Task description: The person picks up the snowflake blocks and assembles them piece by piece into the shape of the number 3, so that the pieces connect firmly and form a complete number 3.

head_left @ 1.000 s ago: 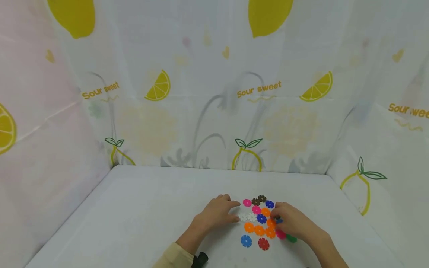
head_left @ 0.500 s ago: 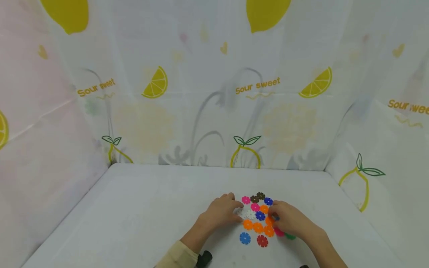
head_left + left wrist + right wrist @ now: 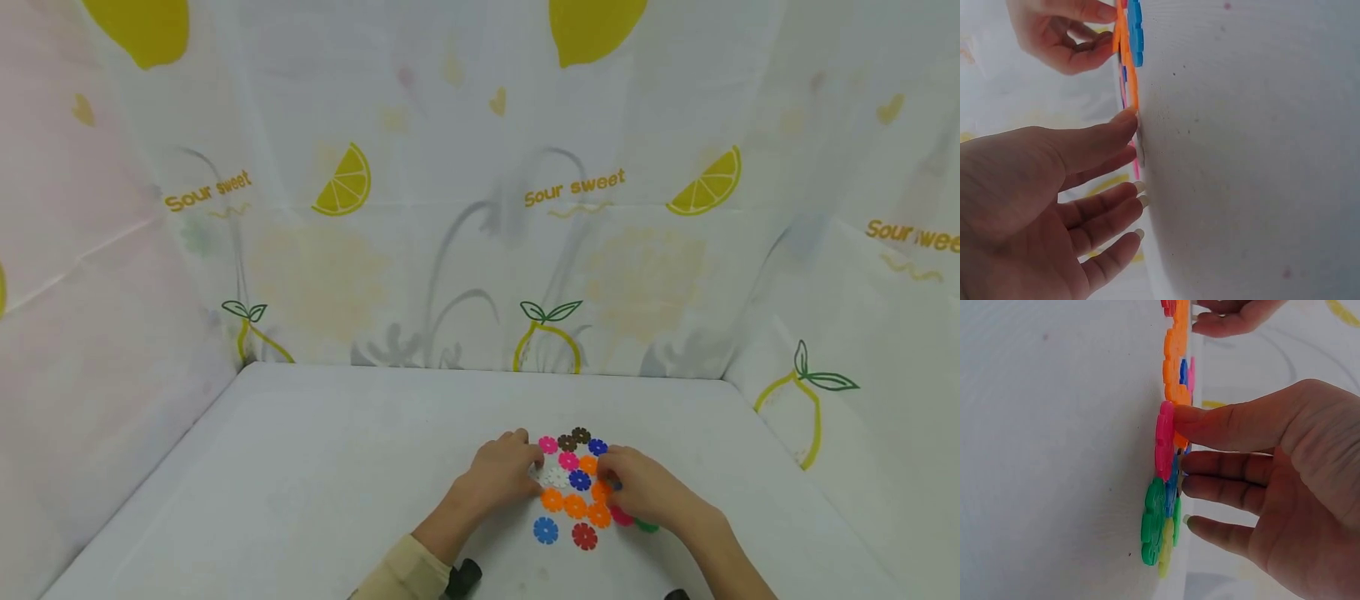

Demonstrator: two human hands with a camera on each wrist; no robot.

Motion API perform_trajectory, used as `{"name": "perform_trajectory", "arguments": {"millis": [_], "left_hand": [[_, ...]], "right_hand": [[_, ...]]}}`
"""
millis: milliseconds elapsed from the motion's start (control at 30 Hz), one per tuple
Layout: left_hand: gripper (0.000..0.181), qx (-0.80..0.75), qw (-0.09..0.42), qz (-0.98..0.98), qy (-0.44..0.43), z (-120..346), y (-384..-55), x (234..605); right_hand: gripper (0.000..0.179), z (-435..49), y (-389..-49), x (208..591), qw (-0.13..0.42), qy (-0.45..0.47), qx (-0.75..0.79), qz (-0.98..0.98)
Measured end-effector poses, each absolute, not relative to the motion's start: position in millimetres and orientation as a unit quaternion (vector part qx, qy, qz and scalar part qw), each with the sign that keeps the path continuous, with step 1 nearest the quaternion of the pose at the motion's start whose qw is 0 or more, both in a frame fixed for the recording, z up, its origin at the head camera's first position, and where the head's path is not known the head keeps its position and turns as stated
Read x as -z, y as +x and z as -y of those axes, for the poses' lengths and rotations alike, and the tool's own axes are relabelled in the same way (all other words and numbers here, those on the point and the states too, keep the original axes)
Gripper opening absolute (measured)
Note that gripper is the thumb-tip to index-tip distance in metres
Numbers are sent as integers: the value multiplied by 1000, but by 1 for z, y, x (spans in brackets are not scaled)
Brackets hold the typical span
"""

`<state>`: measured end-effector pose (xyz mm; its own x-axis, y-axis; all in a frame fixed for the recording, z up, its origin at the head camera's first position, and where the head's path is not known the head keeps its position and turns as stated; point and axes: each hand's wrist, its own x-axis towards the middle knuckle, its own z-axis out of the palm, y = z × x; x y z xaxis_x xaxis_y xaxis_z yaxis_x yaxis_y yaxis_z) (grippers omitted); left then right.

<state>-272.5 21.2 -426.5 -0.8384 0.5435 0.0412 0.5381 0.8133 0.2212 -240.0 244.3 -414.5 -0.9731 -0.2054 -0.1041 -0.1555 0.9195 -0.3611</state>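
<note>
Closing in, the left hand [image 3: 501, 471] pinches a white disc [image 3: 537, 474], likely steadying it; what the right hand [image 3: 643, 485] grasps is unclear.

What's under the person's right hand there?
In the head view, the right hand partly hides a pink disc and a green disc. The right wrist view also shows a blue disc and a yellow disc there. Whatever the fingertips cover can't be seen.
</note>
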Motion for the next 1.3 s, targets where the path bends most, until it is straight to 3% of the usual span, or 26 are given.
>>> {"name": "perform_trajectory", "arguments": {"millis": [333, 667, 1000, 1300], "left_hand": [[29, -144, 19, -951, 271, -21, -273, 427], [22, -251, 62, -934, 249, -5, -272, 426], [10, -323, 51, -918, 226, 20, -281, 423], [9, -355, 34, -908, 220, 43, -282, 417]], "right_hand": [[25, -241, -239, 412, 70, -95, 193, -974], [21, -243, -237, 410, 81, -111, 243, -960], [20, -235, -245, 409, 26, -175, 255, -951], [17, -217, -249, 400, 0, -174, 283, -943]]}}
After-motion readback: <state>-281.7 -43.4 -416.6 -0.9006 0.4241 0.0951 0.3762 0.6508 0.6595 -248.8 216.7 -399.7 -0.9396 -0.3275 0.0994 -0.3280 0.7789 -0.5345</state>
